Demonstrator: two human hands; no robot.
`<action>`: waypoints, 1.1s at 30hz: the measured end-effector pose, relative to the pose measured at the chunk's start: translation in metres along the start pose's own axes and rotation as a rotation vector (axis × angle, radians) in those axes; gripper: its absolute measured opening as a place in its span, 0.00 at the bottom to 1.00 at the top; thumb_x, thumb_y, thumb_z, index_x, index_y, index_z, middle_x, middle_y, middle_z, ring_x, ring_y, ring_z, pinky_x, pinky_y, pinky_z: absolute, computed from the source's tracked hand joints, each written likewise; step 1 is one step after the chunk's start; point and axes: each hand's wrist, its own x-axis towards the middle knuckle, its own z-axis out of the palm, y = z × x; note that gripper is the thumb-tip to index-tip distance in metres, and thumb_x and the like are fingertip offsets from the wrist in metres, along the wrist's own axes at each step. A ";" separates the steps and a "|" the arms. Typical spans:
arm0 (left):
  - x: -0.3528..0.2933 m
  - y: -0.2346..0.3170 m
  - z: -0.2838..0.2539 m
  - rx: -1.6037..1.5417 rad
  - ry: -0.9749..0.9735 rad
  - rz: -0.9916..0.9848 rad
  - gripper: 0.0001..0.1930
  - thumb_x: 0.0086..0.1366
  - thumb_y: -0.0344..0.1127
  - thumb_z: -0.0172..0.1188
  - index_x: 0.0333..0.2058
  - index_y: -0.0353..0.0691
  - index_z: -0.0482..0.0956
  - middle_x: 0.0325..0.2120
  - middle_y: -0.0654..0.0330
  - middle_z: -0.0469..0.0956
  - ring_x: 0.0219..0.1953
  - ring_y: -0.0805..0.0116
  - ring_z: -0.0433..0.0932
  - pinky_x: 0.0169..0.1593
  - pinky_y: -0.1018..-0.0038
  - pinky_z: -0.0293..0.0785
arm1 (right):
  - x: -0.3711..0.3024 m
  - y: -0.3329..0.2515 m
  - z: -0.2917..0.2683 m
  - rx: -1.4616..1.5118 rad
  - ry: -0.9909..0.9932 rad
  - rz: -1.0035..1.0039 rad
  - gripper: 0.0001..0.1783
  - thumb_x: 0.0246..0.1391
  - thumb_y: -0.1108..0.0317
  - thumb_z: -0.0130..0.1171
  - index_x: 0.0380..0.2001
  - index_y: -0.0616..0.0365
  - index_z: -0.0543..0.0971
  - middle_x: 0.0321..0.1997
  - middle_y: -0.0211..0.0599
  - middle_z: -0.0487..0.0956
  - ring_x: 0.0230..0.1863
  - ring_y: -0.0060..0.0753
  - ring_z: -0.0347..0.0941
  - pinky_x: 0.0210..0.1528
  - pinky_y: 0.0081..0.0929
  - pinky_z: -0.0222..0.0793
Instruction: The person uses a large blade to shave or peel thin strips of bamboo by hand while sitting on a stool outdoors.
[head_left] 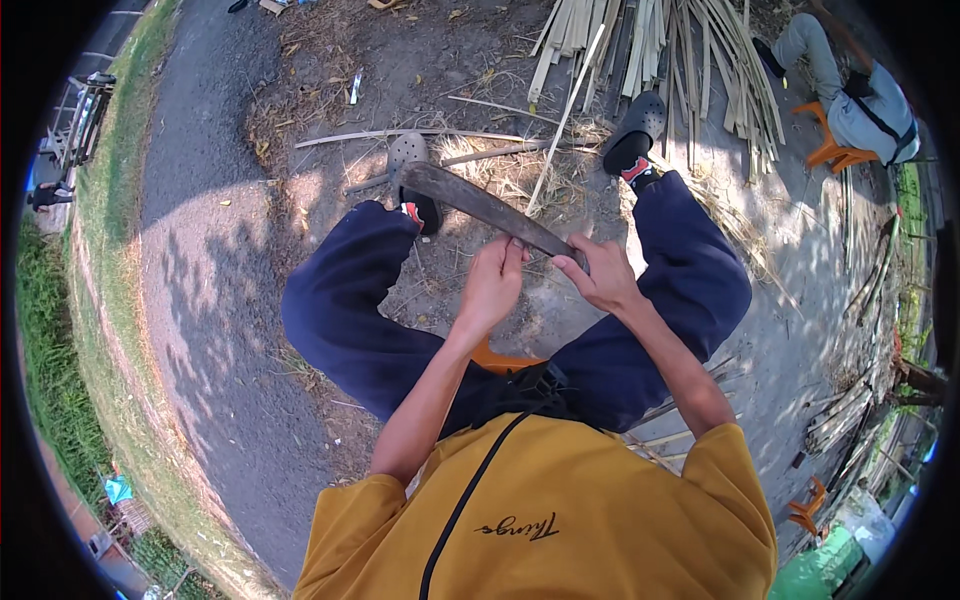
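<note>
My right hand [606, 278] is closed around the near end of a broad, dark machete [480, 205]. Its blade slants up and left in front of my knees, its blunt far end above my left shoe. My left hand [496, 282] is closed, fingertips at the blade's lower edge, pinching the near end of a long, pale bamboo strip [568, 110]. That strip passes beneath the blade and stretches away toward the top of the view. Fingers partly hide both the strip's end and the machete's handle.
Bundled pale strips [700, 60] fan out beyond my right shoe. Loose slats [410, 133] and shavings lie between my feet. I sit on an orange stool [500, 358]. Another person [880, 115] sits on an orange stool [835, 145] at far right. A paved road [200, 300] runs along the left.
</note>
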 end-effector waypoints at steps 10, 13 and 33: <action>0.050 -0.144 0.024 -0.305 -0.067 -0.457 0.15 0.79 0.41 0.47 0.33 0.41 0.76 0.19 0.65 0.71 0.19 0.73 0.69 0.24 0.69 0.64 | 0.027 0.069 0.101 0.025 -0.186 0.260 0.37 0.61 0.31 0.58 0.41 0.62 0.85 0.22 0.52 0.81 0.29 0.56 0.83 0.36 0.50 0.76; 0.060 -0.177 0.033 -0.370 -0.036 -0.521 0.15 0.79 0.42 0.47 0.34 0.43 0.75 0.18 0.68 0.68 0.16 0.76 0.66 0.20 0.71 0.60 | 0.029 0.088 0.137 0.080 -0.141 0.279 0.34 0.63 0.36 0.60 0.39 0.63 0.86 0.20 0.54 0.79 0.27 0.58 0.80 0.36 0.48 0.74; 0.071 -0.215 0.042 -0.040 0.031 -0.507 0.18 0.77 0.43 0.48 0.32 0.38 0.79 0.25 0.53 0.78 0.33 0.58 0.79 0.41 0.59 0.72 | 0.068 0.124 0.163 0.147 -0.180 0.154 0.33 0.66 0.37 0.55 0.43 0.60 0.86 0.28 0.58 0.82 0.35 0.59 0.82 0.40 0.49 0.74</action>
